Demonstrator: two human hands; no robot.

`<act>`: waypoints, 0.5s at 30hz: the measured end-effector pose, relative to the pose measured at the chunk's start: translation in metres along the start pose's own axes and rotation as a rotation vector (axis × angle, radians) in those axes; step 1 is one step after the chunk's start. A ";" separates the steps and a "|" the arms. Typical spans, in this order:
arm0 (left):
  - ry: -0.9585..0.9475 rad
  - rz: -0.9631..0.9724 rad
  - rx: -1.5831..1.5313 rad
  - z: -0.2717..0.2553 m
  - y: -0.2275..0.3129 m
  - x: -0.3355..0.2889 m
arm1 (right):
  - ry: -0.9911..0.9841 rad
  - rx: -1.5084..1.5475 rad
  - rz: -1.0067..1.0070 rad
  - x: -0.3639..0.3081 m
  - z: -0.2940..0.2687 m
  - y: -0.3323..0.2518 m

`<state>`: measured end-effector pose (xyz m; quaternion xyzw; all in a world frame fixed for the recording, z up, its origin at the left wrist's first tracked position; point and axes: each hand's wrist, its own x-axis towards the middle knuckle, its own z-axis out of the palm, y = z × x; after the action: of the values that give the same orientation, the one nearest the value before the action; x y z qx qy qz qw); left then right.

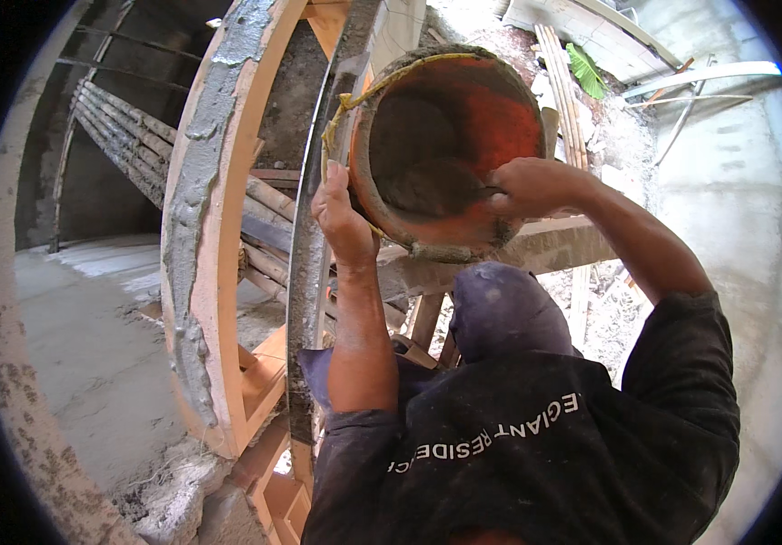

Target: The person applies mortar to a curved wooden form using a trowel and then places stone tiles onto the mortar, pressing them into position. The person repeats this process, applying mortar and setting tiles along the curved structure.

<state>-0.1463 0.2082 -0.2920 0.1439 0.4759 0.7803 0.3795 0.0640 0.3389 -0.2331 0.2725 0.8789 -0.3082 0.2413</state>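
Observation:
An orange bucket [509, 118], its rim crusted with grey mortar, is tilted so that I look into it. Wet grey mortar [413, 150] lies inside. My left hand [345, 218] is closed on the left side of the bucket's rim, beside a yellow cord [341, 109]; some of its fingers are hidden. My right hand [536, 186] reaches over the right rim, closed around the handle of a trowel [445, 186]. The trowel's blade is in the mortar, smeared with it and hard to make out.
Left of the bucket stands a wooden frame [227, 227] with wet mortar [195, 200] along its face. A long straight board [304, 300] runs beside it. Bamboo poles [127, 127] lean at the far left. A beam [554, 245] passes below the bucket; a grey wall [727, 227] rises right.

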 end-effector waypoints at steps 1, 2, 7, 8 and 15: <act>-0.010 -0.001 -0.052 0.004 -0.003 0.002 | -0.019 0.134 0.020 -0.003 -0.005 0.011; -0.020 -0.001 -0.105 0.007 -0.005 0.004 | -0.023 0.232 0.035 -0.009 -0.004 0.018; 0.100 -0.045 -0.201 0.008 -0.023 0.016 | 0.033 0.422 0.047 -0.030 -0.020 0.032; 0.115 -0.024 -0.224 0.013 -0.024 0.019 | 0.128 0.395 -0.039 -0.029 -0.023 0.044; 0.177 -0.006 -0.258 0.012 -0.025 0.017 | 0.345 0.524 -0.119 0.006 -0.145 0.013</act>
<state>-0.1393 0.2345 -0.3090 0.0231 0.4038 0.8435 0.3536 0.0303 0.4474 -0.1410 0.3218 0.8120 -0.4868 -0.0080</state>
